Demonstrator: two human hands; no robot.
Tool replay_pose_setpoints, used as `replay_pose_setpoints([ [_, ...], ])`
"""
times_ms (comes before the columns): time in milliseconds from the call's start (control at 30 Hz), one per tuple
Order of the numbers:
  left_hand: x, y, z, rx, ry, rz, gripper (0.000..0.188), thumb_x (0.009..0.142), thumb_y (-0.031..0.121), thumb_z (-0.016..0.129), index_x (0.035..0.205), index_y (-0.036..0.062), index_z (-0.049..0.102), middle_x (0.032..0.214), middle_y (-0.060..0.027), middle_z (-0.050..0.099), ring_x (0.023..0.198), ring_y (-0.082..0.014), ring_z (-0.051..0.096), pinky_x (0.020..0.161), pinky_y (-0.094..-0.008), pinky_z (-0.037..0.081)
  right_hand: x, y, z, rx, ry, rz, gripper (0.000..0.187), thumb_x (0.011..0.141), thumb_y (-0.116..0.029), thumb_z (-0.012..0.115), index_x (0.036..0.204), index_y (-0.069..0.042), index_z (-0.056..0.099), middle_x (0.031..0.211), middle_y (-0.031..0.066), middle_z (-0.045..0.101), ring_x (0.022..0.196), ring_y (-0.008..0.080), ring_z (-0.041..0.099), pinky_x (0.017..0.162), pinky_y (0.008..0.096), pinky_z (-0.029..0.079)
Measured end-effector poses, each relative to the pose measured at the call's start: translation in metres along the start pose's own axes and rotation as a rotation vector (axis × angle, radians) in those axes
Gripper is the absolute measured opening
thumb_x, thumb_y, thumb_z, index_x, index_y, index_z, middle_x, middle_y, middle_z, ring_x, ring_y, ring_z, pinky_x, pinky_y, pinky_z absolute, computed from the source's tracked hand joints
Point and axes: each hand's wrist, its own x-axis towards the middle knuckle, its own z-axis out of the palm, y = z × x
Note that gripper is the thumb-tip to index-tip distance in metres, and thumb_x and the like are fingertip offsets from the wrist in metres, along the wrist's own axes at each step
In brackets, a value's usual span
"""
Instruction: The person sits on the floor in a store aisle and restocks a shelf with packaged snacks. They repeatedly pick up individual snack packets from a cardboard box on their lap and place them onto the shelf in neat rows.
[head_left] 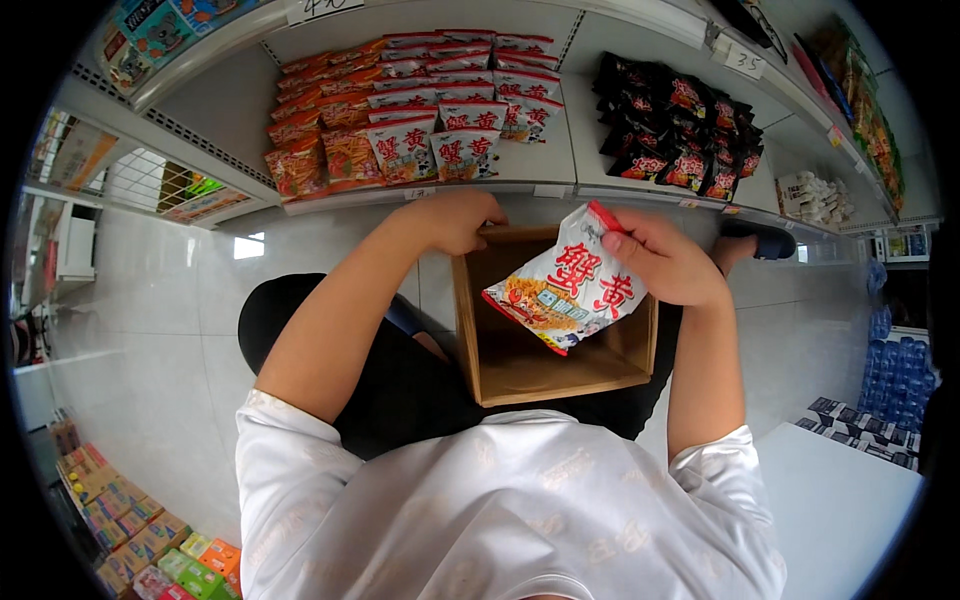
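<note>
My right hand [665, 258] pinches the top corner of a white snack bag [572, 285] with red edges and red lettering. The bag hangs tilted over an open brown cardboard box [560, 385], hiding part of its inside. What shows of the box's inside holds nothing. At the box's far left corner, my left hand [462, 222] is closed with its fingers curled over the rim; some fingertips are hidden. The box stands between my legs, in front of the low shelf.
On the low shelf [540, 165] stand rows of white snack bags [465, 155] and orange snack bags [350, 157]. Black snack bags [680, 130] lie farther right, with small white packets [815, 198] beyond them. A white surface [830, 500] is at lower right, stacked cartons [130, 510] at lower left.
</note>
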Motion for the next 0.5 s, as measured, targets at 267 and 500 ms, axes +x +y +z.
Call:
replay_pose_setpoints([
  [267, -0.003, -0.006, 0.005, 0.014, -0.095, -0.096, 0.033, 0.076, 0.012, 0.073, 0.108, 0.0042, 0.067, 0.1, -0.0195, 0.068, 0.098, -0.0393, 0.064, 0.082, -0.0455, 0.05, 0.014, 0.004, 0.0, -0.081, 0.106, -0.032, 0.023, 0.101, -0.018, 0.053, 0.098, 0.004, 0.06, 0.075, 0.0018, 0.056, 0.071, 0.0072, 0.045, 0.062, 0.0271, 0.043],
  [500, -0.013, 0.017, -0.006, 0.131, -0.043, -0.114, 0.055, 0.077, 0.012, 0.072, 0.13, 0.0073, 0.058, 0.119, -0.0191, 0.064, 0.109, -0.0342, 0.063, 0.093, -0.0438, 0.049, 0.022, 0.005, 0.002, -0.245, 0.065, -0.09, 0.02, 0.098, -0.017, 0.056, 0.096, 0.002, 0.06, 0.072, 0.0136, 0.056, 0.064, 0.0196, 0.049, 0.062, 0.0322, 0.043],
])
